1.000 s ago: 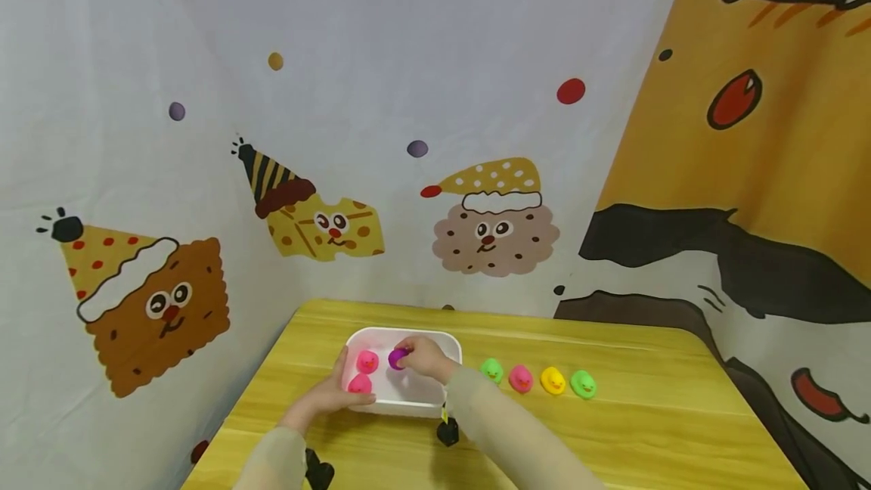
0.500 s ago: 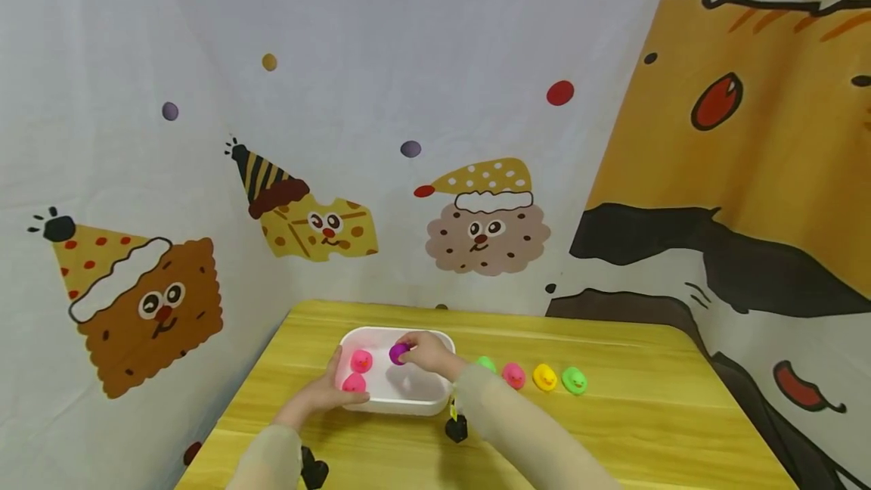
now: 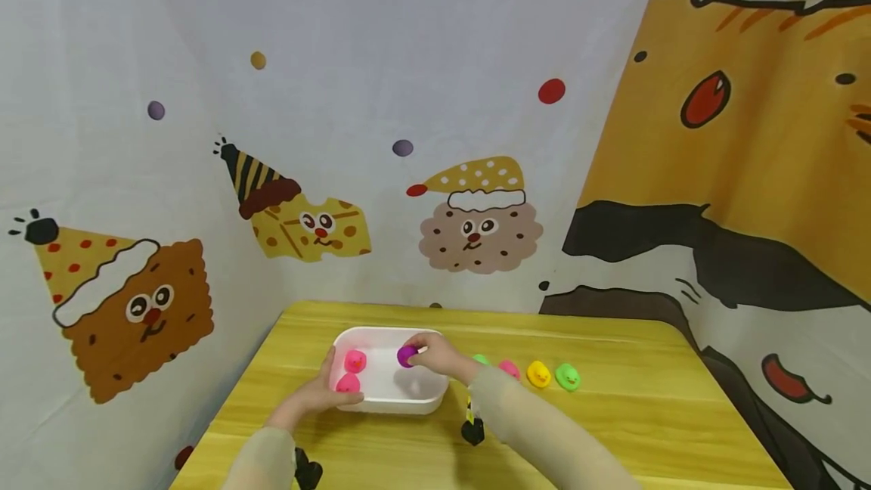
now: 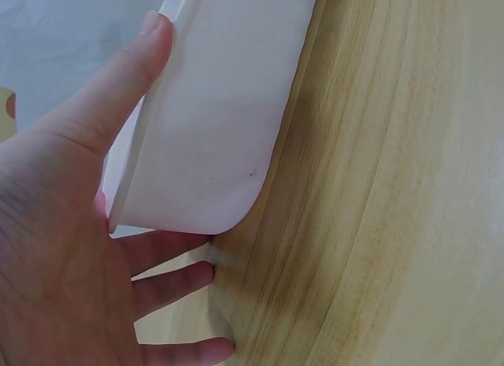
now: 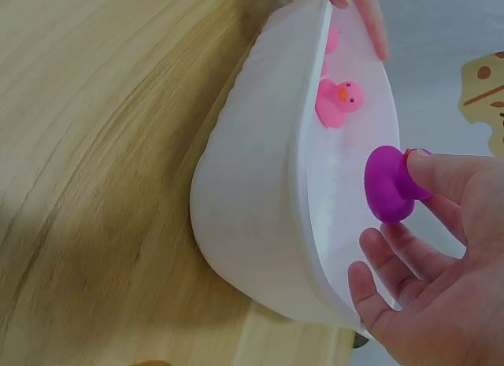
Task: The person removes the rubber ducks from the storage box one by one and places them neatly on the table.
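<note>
Left hand [image 3: 313, 395]: thumb and fingers grip the near-left corner of the white tub [image 3: 401, 404]; slackening could let it slide. Right hand [image 3: 441, 357]: thumb and fingertip pinch the head of the purple duck [image 5: 386, 185] over the tub's interior — an off-centre pinch could drop it. Duck: head up, body's long axis roughly along the tub's length; beak direction — uncertain.

White cartoon-print backdrop [image 3: 340, 82], perhaps cloth, yellow wood-grain table [image 3: 633, 422]

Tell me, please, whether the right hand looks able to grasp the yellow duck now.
Probably not yet: the right hand pinches the purple duck over the white tub, though the yellow duck looks uncovered.
</note>
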Motion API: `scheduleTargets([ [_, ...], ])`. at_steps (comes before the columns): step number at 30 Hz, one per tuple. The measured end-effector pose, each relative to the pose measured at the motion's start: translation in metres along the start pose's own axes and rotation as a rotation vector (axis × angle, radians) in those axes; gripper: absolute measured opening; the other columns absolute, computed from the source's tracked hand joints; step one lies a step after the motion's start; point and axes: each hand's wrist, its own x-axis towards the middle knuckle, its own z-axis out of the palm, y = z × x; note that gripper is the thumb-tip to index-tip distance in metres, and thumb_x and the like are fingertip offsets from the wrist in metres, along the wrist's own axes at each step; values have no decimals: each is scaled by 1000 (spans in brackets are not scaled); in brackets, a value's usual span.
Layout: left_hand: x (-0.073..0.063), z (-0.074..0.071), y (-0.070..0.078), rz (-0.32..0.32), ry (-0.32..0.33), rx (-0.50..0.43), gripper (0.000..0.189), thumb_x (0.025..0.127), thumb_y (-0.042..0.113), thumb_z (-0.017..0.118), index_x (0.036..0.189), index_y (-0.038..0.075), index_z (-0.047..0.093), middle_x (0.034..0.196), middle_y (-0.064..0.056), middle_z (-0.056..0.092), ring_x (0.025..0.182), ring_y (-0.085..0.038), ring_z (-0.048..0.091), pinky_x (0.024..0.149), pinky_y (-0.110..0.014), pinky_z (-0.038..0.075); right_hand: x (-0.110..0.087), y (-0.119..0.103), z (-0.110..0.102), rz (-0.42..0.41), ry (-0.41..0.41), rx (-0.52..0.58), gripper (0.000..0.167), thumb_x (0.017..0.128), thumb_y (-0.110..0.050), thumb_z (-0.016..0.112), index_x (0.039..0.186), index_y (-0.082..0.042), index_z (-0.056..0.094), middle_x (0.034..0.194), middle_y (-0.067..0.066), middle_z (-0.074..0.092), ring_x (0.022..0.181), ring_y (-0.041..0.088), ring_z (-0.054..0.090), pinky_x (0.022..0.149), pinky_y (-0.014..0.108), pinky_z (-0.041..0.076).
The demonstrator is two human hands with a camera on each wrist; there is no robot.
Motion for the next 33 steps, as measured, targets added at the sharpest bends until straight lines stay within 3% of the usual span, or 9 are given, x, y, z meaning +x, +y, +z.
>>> scheduleTargets([
  [6,-1,-2,0,22,-25,-18,124,78,41,79,152,5,-14,155,-33,7,133,-55,23,105,-69,22,-4,-2,-5,71,-10,-4,19,86,-4,69,105,-2,69,102,5,66,98,23,58,86,39,49],
  [23,-2,-2,2,28,-36,-13,123,79,40,78,152,5,-14,155,-33,6,134,-54,21,106,-70,20,-25,6,-28,45,-14,44,22,93,-11,63,113,-1,64,103,7,64,94,28,59,80,34,52],
  [33,-4,-3,2,38,-33,-39,122,80,36,79,152,3,-14,155,-33,2,133,-54,21,106,-69,21,-42,13,-50,65,-19,5,21,96,-13,60,115,-4,64,103,4,62,92,21,58,79,32,50],
])
